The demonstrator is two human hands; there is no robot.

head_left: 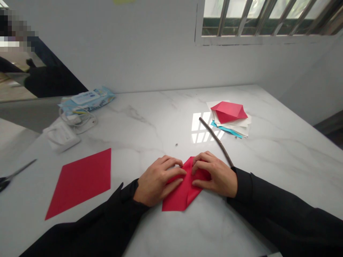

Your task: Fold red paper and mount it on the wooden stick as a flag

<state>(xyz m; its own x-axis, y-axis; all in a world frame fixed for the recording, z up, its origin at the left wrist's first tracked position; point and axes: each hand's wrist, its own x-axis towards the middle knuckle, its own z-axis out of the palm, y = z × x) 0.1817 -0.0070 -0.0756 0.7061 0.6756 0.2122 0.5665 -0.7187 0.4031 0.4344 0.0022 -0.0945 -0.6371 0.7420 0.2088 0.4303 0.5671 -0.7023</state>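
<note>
A folded piece of red paper (182,194) lies on the white marble table (160,117) right in front of me. My left hand (158,180) rests on its left side, fingers curled and pressing the paper down. My right hand (214,175) presses the paper's upper right part, fingertips bent onto a fold near the middle. The two hands nearly meet at the paper's top point. Both black sleeves lie on the table.
A flat red sheet (83,180) lies to the left. A thin stick (215,141) and a paper stack topped by a folded red piece (230,116) sit at the right. Scissors (10,176), a white charger with cable (64,134) and a wipes pack (88,98) are at the left.
</note>
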